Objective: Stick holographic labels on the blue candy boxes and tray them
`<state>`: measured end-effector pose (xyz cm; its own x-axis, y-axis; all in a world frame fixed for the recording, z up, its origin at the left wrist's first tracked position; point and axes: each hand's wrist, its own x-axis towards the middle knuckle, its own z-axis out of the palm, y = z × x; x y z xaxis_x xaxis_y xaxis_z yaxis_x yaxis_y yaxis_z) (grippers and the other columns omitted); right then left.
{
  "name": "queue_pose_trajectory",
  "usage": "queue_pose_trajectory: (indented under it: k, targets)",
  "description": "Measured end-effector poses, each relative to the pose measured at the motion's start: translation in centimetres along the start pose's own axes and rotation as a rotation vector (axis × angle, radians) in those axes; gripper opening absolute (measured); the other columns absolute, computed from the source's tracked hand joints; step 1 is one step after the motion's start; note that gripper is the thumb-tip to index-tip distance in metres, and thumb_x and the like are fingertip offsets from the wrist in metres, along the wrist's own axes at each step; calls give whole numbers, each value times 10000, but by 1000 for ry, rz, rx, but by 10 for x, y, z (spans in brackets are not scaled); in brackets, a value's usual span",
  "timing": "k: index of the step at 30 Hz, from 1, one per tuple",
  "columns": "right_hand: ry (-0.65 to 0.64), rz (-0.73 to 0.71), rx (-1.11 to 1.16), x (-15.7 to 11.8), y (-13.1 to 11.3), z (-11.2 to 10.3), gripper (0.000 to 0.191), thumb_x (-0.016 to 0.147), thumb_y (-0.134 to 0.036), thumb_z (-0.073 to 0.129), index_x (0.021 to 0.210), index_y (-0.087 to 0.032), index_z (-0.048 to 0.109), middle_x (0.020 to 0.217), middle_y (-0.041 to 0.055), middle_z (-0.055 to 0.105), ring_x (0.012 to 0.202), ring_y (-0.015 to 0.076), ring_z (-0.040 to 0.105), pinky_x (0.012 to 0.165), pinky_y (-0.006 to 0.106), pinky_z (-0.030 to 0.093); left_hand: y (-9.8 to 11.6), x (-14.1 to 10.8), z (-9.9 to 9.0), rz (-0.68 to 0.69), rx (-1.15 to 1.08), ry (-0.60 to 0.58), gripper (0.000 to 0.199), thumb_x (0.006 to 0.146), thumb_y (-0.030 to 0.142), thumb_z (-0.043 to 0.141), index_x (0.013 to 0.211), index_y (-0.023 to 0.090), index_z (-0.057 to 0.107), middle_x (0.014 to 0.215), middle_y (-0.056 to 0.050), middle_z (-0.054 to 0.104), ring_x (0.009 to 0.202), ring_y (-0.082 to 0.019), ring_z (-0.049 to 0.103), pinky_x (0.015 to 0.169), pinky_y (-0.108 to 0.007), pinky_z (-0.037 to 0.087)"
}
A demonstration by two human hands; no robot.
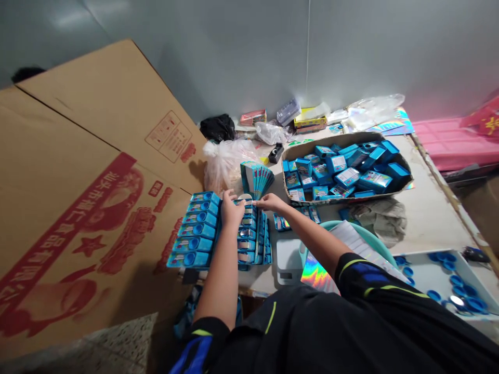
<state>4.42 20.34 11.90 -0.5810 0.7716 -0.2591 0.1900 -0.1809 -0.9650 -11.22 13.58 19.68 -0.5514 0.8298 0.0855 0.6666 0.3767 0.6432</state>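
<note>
Blue plastic boxes with round recesses stand in two rows on the table, one row (197,228) on the left and a denser stack (247,234) beside it. My left hand (233,209) rests between the rows at their far end, fingers apart and thumb against the stack's farthest box. Reaching in from the other side, my right hand (272,202) is closed in a pinch at that same box; what its fingertips hold is too small to make out. A pale rounded piece (245,197) shows between my hands. Just beyond is a fan of printed blue cards (257,178).
A large open carton (78,171) rises along the left. A cardboard tray (405,182) full of blue boxes lies back right. Nearer are a teal basin (384,249), a grey cloth (382,218) and a white tray (424,275) with blue round parts. Plastic bags (230,161) sit behind.
</note>
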Motion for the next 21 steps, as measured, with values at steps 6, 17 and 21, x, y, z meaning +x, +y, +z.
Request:
queue_pose_trajectory:
  k: [6, 17, 21]
  targets:
    - [235, -181, 139, -7, 1, 6, 605, 678, -779, 693, 708, -187, 573, 700, 0, 639, 688, 127, 569, 640, 228, 435, 0, -67, -19, 273, -197, 135, 328, 891, 186, 566, 1217, 196, 601, 1317, -156, 622, 1331, -279, 543, 1179, -481, 383]
    - [-178, -117, -140, 8, -35, 16, 474, 782, -528, 777, 1034, -128, 749, 985, 65, 761, 889, 211, 681, 841, 288, 511, -46, -266, -27, -97, -593, 428, 533, 866, 389, 696, 1300, 258, 417, 1393, -153, 515, 1369, -265, 522, 1133, -461, 465]
    - [-63, -109, -137, -12, -27, 11, 423, 821, -479, 739, 1061, -131, 749, 1048, 80, 760, 959, 229, 692, 870, 305, 514, -58, -266, -19, -418, -748, 304, 378, 869, 356, 684, 1188, 261, 506, 1298, -116, 598, 1251, -237, 619, 1072, -419, 512]
